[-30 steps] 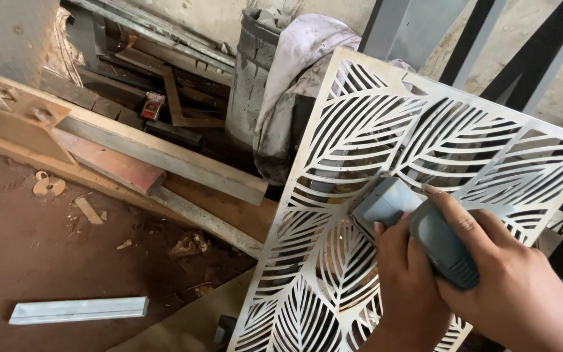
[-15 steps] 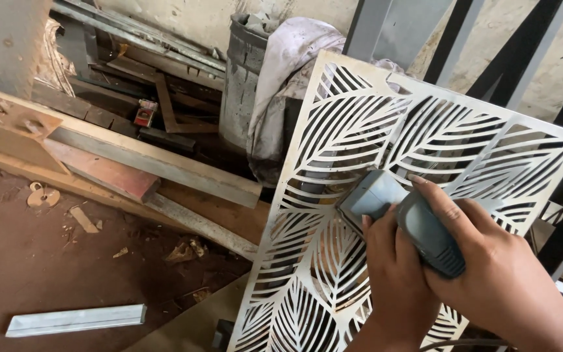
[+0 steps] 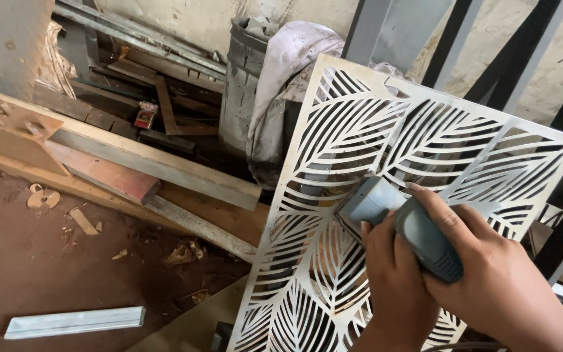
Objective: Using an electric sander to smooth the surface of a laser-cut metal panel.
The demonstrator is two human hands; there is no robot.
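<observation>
Metal leaf-cut panel looks stiff, thin-edged; right hand and left hand fingers clamped around blue-grey sander, best gripped at body.

Sander on panel

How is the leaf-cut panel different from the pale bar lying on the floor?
The panel is a broad sheet pierced with leaf shapes and leans tilted; the bar is narrow, solid and lies flat. Both hands press a sander on the panel; nothing touches the bar. Both are pale.
</observation>
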